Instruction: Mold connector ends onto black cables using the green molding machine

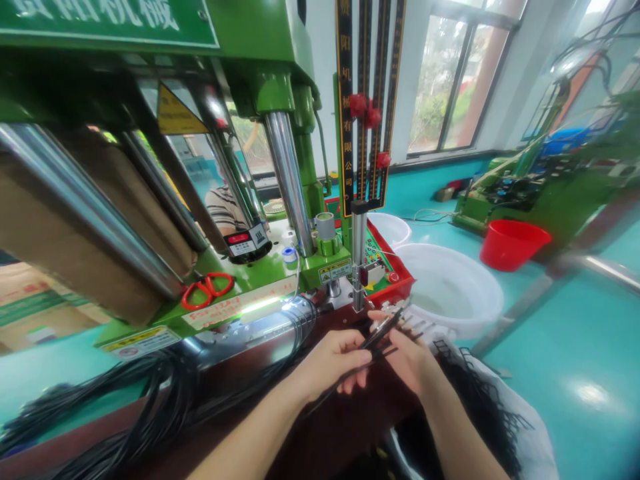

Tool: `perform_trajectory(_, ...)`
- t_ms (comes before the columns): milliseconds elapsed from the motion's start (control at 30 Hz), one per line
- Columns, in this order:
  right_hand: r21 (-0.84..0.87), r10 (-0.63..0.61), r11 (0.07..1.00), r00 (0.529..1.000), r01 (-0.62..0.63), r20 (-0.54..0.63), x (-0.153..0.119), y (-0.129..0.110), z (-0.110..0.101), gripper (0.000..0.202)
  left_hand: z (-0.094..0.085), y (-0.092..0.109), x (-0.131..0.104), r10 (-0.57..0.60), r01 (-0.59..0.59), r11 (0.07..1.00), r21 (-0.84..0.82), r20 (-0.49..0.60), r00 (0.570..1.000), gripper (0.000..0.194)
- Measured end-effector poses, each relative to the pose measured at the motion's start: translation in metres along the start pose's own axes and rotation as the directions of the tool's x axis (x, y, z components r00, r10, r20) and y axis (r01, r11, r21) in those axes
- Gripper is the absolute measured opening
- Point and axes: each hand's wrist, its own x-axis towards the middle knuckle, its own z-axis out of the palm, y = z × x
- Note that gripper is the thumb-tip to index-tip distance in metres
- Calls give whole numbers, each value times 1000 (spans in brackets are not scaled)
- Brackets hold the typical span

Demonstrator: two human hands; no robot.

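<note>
My left hand (333,360) is closed around a few thin black cables (383,330), just in front of the machine. Right beside it, my right hand (407,357) has its fingers curled about the same cables near their upper ends. Blur hides the exact shape of those ends. A large bundle of black cables (145,393) lies along the dark red table edge at the left. Under my right forearm, a white sack (530,417) holds black looped pieces (480,400).
A green press machine (280,93) with steel columns fills the left. Orange-handled scissors (207,291) lie on its bed. A red-framed control panel (400,283) stands ahead of my hands. White tubs (493,293) and a red bucket (515,247) sit on the floor. Behind the press, a person (227,210) is partly visible.
</note>
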Motion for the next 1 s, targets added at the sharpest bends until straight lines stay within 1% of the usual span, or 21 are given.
perform_trajectory(33,-28,-2,1000,1000,2,-14,0,0,-2,18,2,-2,1,-8,8,1000,12,-4,1000,28)
perform_trajectory(100,-86,-44,996,997,38,-71,0,1,-3,16,6,-3,3,-4,6,999,51,-42,999,32)
perform_trajectory(167,-115,-82,991,991,70,-104,0,0,-3,15,8,-3,5,33,-23,994,107,-95,995,35)
perform_trajectory(267,-100,-92,991,992,83,-88,0,-1,0,15,9,-3,8,127,-86,969,233,-168,978,36)
perform_trajectory(333,-83,-95,993,992,89,-81,-1,-1,3,15,8,-4,9,181,-116,945,305,-196,964,35)
perform_trajectory(467,-41,-94,995,991,91,-99,-3,-1,5,15,7,-4,12,242,-156,931,329,-240,940,34)
perform_trajectory(533,-67,-111,993,983,102,-145,-5,0,4,14,6,1,15,292,-172,914,366,-303,907,34)
perform_trajectory(600,-122,-134,986,971,111,-196,-10,1,2,13,3,10,19,365,-175,874,453,-374,853,33)
perform_trajectory(667,-171,-147,979,965,110,-219,-15,2,1,12,0,18,25,429,-162,823,544,-409,805,32)
perform_trajectory(700,-190,-153,975,964,112,-218,-19,2,1,12,-1,21,28,443,-153,806,572,-412,796,31)
perform_trajectory(733,-207,-167,971,963,123,-210,-22,2,2,11,-3,22,32,441,-147,800,582,-403,802,31)
perform_trajectory(800,-242,-206,957,961,159,-184,-27,1,3,11,-4,22,36,396,-157,822,547,-351,848,32)
perform_trajectory(867,-272,-222,947,961,173,-162,-31,-1,3,10,-6,19,38,349,-186,860,475,-283,893,33)
perform_trajectory(933,-290,-203,946,965,149,-168,-33,-1,1,11,-9,20,36,341,-208,874,440,-247,907,32)
perform_trajectory(1000,-299,-183,947,963,119,-197,-35,1,-4,13,-16,27,31,359,-216,859,465,-245,901,30)
